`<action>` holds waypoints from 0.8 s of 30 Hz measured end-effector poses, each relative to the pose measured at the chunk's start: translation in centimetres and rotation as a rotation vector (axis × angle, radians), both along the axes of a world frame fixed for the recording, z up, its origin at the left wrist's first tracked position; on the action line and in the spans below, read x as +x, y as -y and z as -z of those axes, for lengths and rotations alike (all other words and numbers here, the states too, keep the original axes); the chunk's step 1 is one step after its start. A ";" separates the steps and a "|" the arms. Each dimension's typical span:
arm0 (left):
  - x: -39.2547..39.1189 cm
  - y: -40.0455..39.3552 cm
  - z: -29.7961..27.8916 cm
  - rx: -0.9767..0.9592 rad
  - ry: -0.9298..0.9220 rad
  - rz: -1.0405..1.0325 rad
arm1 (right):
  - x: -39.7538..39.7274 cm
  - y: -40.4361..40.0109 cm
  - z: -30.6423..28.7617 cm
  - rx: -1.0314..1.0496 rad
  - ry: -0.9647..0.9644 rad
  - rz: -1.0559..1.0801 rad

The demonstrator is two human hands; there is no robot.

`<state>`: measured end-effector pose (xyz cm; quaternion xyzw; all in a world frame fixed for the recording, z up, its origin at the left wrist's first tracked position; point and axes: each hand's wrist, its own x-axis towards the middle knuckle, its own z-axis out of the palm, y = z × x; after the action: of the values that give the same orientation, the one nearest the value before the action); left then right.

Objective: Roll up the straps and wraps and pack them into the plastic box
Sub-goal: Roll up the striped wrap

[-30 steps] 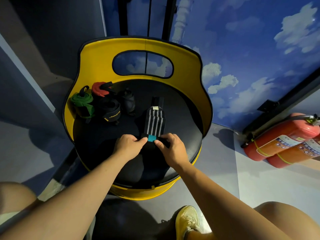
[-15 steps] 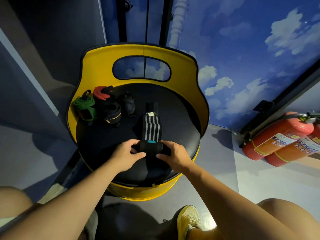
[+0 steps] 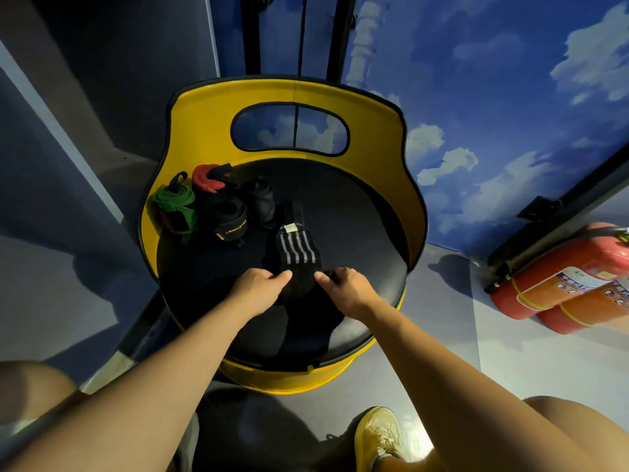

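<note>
A black wrap with grey stripes lies on the black seat of a yellow barrel chair. Its near end is a thick roll. My left hand and my right hand pinch that roll from either side, thumbs on top. The unrolled length runs away from me and ends in a white label and a black tab. At the seat's back left sit rolled wraps: a green one, a red one, a black one with yellow lettering and a dark one. No plastic box is in view.
The chair's yellow back with an oval cut-out curves round the far side. Two red fire extinguishers lie on the grey floor at right. My yellow shoe and my knees show at the bottom. A sky-painted wall stands behind.
The roll has grown and moved away from me along the wrap. The teal patch seen earlier is now rolled inside, and less striped length lies flat.
</note>
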<state>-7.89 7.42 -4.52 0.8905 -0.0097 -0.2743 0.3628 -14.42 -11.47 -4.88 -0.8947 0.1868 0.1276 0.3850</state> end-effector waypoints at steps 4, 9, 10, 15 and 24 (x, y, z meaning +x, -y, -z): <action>0.7 1.0 0.1 -0.037 -0.021 -0.197 | 1.6 -0.3 0.3 0.022 0.044 0.090; 0.4 1.4 -0.1 -0.240 0.058 -0.395 | 1.4 -1.2 0.5 0.023 0.276 0.186; 0.1 1.3 0.0 -0.265 0.076 -0.395 | 1.1 -1.2 0.4 0.003 0.284 0.170; -1.5 0.3 0.8 -0.268 0.091 -0.233 | -0.2 -1.2 -0.2 0.018 0.206 0.082; -4.0 -1.8 2.7 -0.289 0.048 -0.036 | -3.2 -0.8 -0.7 0.005 0.098 -0.080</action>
<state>-11.85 9.25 -7.18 0.8355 -0.0417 -0.2419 0.4916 -17.59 -10.68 -4.19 -0.9057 0.1315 0.0992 0.3905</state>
